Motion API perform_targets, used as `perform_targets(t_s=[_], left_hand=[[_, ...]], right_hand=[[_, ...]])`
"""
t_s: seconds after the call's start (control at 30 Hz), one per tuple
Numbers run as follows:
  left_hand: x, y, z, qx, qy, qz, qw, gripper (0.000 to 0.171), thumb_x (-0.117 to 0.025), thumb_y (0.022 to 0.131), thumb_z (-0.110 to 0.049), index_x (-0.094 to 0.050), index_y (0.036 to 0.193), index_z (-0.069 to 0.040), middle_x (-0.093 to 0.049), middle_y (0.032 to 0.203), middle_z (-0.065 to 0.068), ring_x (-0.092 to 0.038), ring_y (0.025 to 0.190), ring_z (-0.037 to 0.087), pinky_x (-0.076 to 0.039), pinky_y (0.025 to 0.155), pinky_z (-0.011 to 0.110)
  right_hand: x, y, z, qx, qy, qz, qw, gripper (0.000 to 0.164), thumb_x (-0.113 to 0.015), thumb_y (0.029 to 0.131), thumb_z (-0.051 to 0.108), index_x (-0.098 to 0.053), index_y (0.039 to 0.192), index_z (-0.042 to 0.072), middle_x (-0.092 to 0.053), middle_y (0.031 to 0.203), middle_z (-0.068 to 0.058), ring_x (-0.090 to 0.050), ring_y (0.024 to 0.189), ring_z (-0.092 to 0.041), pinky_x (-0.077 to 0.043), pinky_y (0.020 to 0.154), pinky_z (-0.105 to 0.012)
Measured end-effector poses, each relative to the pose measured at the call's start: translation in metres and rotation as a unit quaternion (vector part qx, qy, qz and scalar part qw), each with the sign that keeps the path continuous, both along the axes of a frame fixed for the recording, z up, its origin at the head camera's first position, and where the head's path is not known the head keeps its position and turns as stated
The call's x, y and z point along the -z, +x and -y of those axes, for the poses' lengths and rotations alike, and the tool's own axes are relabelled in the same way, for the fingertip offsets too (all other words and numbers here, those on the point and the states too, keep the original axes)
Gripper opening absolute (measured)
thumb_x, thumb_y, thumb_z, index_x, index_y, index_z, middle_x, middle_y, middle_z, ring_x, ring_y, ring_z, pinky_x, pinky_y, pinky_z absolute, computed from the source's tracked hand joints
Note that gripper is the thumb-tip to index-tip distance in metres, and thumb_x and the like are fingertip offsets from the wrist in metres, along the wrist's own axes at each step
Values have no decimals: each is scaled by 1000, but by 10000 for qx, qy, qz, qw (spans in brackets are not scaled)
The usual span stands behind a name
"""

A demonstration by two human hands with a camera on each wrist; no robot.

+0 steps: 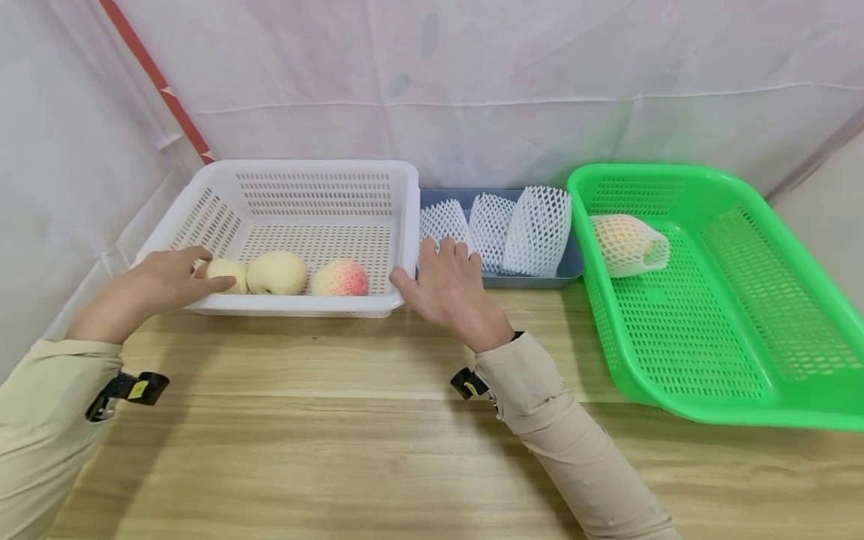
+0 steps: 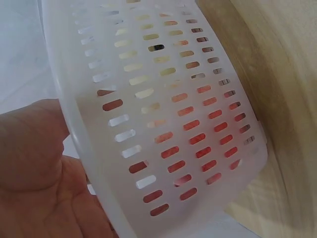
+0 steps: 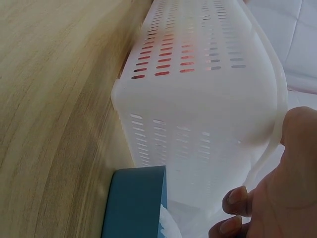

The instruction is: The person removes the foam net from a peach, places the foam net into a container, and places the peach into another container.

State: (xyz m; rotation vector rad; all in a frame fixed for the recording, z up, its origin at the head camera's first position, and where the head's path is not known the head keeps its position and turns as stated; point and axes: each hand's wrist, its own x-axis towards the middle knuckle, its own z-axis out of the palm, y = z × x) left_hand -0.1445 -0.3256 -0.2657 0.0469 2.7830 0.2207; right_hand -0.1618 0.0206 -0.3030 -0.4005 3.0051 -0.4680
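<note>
At the front left corner of the white basket [image 1: 304, 302], my left hand [image 1: 158, 281] reaches over the rim. Its thumb overlaps a pale yellow peach [image 1: 231, 271], and its fingers bend beside it, partly hidden behind the basket wall in the left wrist view. A second pale peach [image 1: 277, 273] and a pink-speckled peach [image 1: 340, 278] lie to the right along the front wall. My right hand [image 1: 448, 292] is spread by the basket's right front corner, thumb at the rim, fingertips over a white foam net sleeve [image 1: 444, 219] in a blue-grey tray [image 1: 526, 283].
Two more foam net sleeves, a middle one [image 1: 490, 229] and a larger one [image 1: 538, 232], stand in the tray. Right of it, a green basket [image 1: 695, 409] holds a net-wrapped peach [image 1: 628, 244]. All stand on a wooden table [image 1: 324, 435] before a fabric backdrop [image 1: 472, 60].
</note>
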Motion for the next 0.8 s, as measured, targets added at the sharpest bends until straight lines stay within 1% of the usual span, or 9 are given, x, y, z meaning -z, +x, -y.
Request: perform_targets(t_s=[0.07, 0.2, 0.27, 0.4, 0.47, 0.57, 0.67, 0.73, 0.8], left_hand=[[0, 0, 0, 9, 31, -54, 10000, 72, -55, 94, -42, -36, 129, 18, -55, 103, 35, -50, 101, 54, -44, 79, 60], [-1, 1, -1, -19, 50, -150, 9999, 68, -56, 94, -40, -38, 128, 16, -52, 109, 39, -49, 103, 56, -44, 80, 62], [-2, 2, -5, -26, 103, -262, 9996, 66, -55, 94, -40, -41, 127, 15, -51, 112, 40, -48, 104, 55, -43, 81, 62], [-5, 5, -17, 23, 333, -638, 9974, 59, -55, 94, -37, -46, 126, 12, -53, 114, 39, -49, 105, 53, -42, 83, 62], [-5, 9, -25, 78, 499, -834, 9952, 56, -56, 94, -34, -49, 124, 12, -54, 113, 39, -52, 103, 51, -44, 82, 61], [-3, 15, -35, 191, 703, -1091, 9914, 50, -59, 93, -31, -53, 119, 12, -58, 110, 37, -58, 98, 48, -47, 80, 58], [-1, 20, -46, 346, 926, -1304, 9865, 45, -62, 93, -28, -57, 115, 10, -62, 104, 31, -62, 91, 43, -50, 77, 54], [-1, 24, -54, 505, 1152, -1463, 9812, 39, -63, 93, -27, -60, 112, 7, -65, 100, 26, -64, 89, 38, -51, 76, 52], [1, 28, -62, 684, 1487, -1616, 9732, 33, -64, 92, -25, -63, 108, 4, -67, 96, 20, -65, 87, 33, -53, 75, 49]], right_hand=[[0, 0, 0, -1, -15, 6, 10000, 46, -35, 92, 52, -48, 100, 9, -46, 92, -10, -43, 85, -27, -39, 77, -42], [0, 0, 0, 4, -17, 33, 10000, 47, -35, 93, 53, -49, 101, 9, -46, 92, -10, -43, 86, -27, -39, 78, -43], [0, 0, 0, 11, -13, 11, 10000, 47, -35, 93, 53, -49, 101, 9, -46, 92, -10, -43, 86, -27, -39, 79, -43], [0, 1, -1, 15, -19, -151, 9999, 44, -36, 92, 52, -48, 97, 10, -45, 91, -10, -42, 85, -27, -39, 78, -44], [-1, 2, -1, -14, -24, -264, 9996, 43, -36, 92, 50, -48, 96, 9, -45, 90, -11, -42, 85, -28, -39, 78, -44], [-2, 4, -1, -96, 26, -383, 9992, 46, -36, 94, 51, -49, 99, 7, -45, 91, -11, -43, 86, -29, -39, 79, -44], [-4, 6, -3, -189, 173, -412, 9988, 53, -33, 96, 57, -48, 102, 6, -45, 93, -12, -44, 89, -30, -39, 82, -46], [-7, 8, -5, -221, 254, -405, 9986, 59, -31, 96, 62, -48, 103, 7, -45, 94, -12, -44, 91, -30, -38, 84, -47], [-9, 10, -7, -254, 274, -393, 9985, 62, -29, 95, 65, -47, 103, 7, -45, 95, -12, -44, 92, -31, -38, 86, -48]])
